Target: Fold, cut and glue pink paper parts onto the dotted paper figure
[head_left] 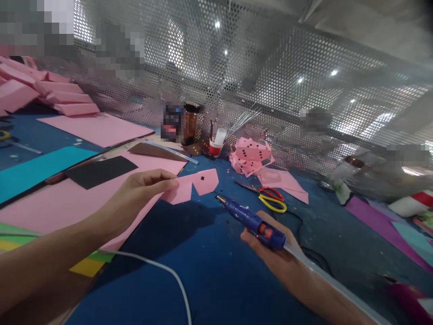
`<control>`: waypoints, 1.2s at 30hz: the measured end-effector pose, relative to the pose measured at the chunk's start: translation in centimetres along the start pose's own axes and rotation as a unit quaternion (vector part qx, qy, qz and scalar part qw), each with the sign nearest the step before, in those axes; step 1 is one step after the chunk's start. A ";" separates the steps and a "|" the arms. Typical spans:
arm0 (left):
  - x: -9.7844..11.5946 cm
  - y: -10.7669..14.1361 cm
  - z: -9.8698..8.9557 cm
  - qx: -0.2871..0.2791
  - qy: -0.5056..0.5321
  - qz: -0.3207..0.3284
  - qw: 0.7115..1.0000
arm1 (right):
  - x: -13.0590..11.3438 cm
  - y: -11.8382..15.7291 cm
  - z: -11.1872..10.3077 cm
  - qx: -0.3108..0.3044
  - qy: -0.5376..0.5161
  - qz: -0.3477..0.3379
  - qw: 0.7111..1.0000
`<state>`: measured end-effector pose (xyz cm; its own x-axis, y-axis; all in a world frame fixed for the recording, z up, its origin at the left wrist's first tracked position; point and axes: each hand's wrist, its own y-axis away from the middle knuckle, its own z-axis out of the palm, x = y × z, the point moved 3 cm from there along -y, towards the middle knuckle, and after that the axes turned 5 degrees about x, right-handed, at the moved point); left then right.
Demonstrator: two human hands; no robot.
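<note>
A slim white cable (174, 274) curves across the blue desk (216, 289) toward its near edge, seen from my remote seat. Above the desk's middle, the left hand (145, 186) pinches a flat, notched pink paper piece (203, 186), marked with 1 small black square, between thumb and fingers. The right hand (274, 258) is curled around a blue plastic glue gun (241, 213), its metal tip just beside the paper's right end, a translucent stick (306, 262) trailing behind. Scissors (261, 195) with 1 red and 1 yellow loop lie beyond. Near the far edge, by a perforated metal panel (287, 90), I see a red-and-white cup (215, 148) holding a white cylinder (221, 135) and thin clear rods (243, 121), a dark-lidded jar (191, 125) whose brownish contents I cannot identify, and folded pink shapes (252, 153) dotted black. Pink folded strips (64, 92) pile at the far left corner.
</note>
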<state>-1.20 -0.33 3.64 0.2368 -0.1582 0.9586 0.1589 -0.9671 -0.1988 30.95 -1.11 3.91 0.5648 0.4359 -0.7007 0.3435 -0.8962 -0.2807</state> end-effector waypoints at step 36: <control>0.7 0.9 1.0 -0.035 -0.034 -0.045 0.998 | 0.0 -0.3 0.4 -0.048 0.145 -0.195 0.969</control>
<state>0.10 -1.06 3.88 0.2886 -0.0592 0.9556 0.1154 -0.9887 -0.0961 30.53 -0.85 3.73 0.5609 0.7567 -0.3359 0.6329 -0.6535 -0.4152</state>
